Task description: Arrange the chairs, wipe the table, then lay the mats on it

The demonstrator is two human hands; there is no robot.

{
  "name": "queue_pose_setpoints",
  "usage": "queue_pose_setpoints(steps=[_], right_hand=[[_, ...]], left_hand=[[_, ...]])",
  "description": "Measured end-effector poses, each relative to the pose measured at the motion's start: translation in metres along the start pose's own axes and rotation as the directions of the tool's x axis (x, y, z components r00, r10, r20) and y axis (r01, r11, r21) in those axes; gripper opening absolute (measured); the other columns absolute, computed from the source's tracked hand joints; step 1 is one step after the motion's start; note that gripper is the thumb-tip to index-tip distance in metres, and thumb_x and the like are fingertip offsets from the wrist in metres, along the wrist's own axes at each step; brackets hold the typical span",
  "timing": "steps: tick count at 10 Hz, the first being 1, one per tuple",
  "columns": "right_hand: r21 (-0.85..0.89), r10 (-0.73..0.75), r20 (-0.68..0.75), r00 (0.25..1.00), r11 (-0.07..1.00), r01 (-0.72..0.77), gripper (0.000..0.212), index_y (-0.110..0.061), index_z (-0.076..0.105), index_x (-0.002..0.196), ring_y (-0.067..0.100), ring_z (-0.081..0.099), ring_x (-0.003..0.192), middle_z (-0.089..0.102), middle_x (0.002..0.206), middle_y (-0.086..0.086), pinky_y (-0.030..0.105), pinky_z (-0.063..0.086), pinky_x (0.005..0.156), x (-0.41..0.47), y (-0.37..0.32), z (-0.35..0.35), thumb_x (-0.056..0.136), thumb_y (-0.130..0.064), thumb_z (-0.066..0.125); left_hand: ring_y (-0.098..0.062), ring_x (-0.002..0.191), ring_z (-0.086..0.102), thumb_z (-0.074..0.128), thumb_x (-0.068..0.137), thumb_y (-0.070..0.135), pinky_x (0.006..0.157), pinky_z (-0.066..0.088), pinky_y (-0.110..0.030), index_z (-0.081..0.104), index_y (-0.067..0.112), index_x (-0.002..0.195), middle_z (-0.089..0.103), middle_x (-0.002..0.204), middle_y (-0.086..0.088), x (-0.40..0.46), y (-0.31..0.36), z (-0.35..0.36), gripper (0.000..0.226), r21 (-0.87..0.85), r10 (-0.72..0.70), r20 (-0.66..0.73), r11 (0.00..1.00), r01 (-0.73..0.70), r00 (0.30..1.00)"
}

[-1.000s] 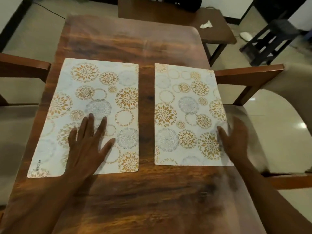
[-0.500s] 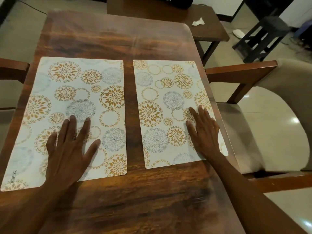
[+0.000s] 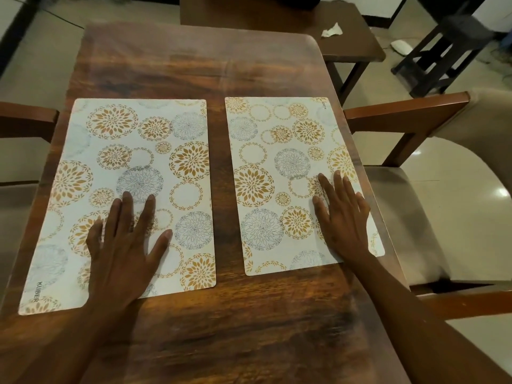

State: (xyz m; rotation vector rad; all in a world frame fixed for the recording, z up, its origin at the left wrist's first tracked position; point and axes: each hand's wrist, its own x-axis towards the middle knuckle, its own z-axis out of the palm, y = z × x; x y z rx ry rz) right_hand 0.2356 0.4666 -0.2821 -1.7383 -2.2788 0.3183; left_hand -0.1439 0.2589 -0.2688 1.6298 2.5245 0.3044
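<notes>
The left hand (image 3: 122,245) lay flat in the lower left of the frame, fingers straight and fanned apart with the thumb angled out, its palm pressed on the near half of the left mat (image 3: 133,173). The right hand (image 3: 343,217) lay flat in the lower right, fingers straight and close together, resting on the near right corner of the right mat (image 3: 279,173). Neither hand gripped anything. Both mats were pale rectangles printed with gold and grey floral circles, set side by side on the dark wooden table (image 3: 210,65) with a strip of bare wood between them; the left one reached close to the table's left edge and carried the word KUBER near its lower left corner, and the right one ran close to the table's right edge. At the right of the frame a chair (image 3: 415,206) with a beige seat and brown wooden arms stood pushed against the table. At the left edge a second chair (image 3: 25,117) showed a brown arm and part of a seat. Beyond the table, at the upper middle, stood a smaller brown table (image 3: 352,42) with a crumpled white tissue (image 3: 332,30) on it, and a dark stool (image 3: 440,48) stood at the upper right on the tiled floor.
</notes>
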Motion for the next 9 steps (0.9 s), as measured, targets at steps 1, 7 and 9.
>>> queue_pose_setpoints(steps=[1, 7, 9], right_hand=[[-0.007, 0.016, -0.015, 1.000, 1.000, -0.016, 0.067, -0.042, 0.018, 0.168, 0.014, 0.001, 0.166, 0.004, 0.179, -0.009, 0.051, -0.001, 0.132, -0.002, -0.003, 0.000, 0.107, -0.069, 0.012], [-0.068, 0.012, 0.017, 1.000, 0.998, -0.011, 0.065, -0.040, 0.016, 0.168, 0.018, 0.003, 0.166, 0.006, 0.179, -0.006, 0.051, -0.001, 0.130, -0.003, -0.004, -0.001, 0.108, -0.064, 0.019], [-0.216, 0.115, 0.341, 0.933, 0.975, -0.041, 0.091, -0.033, 0.014, 0.170, 0.029, 0.019, 0.163, 0.015, 0.178, 0.003, 0.058, 0.023, 0.127, 0.017, -0.034, -0.073, 0.093, -0.080, 0.004]], left_hand=[[-0.026, 0.167, 0.006, 0.020, 0.101, 0.073, 0.129, 0.011, -0.058, 0.007, 0.040, 0.170, 0.005, 0.180, -0.006, 0.001, 0.000, 0.000, 0.078, 0.021, -0.006, 0.013, 1.000, 0.006, 1.000], [-0.026, 0.167, 0.001, 0.019, 0.102, 0.072, 0.130, 0.006, -0.059, 0.003, 0.038, 0.170, -0.002, 0.180, -0.004, 0.010, -0.006, 0.009, 0.078, 0.068, 0.035, 0.036, 0.997, -0.037, 0.999], [-0.032, 0.165, -0.012, -0.003, 0.084, 0.088, 0.130, 0.003, -0.065, -0.022, 0.022, 0.167, -0.020, 0.176, -0.015, 0.026, 0.009, -0.063, 0.107, 0.129, -0.036, 0.468, 0.991, -0.028, 0.883]])
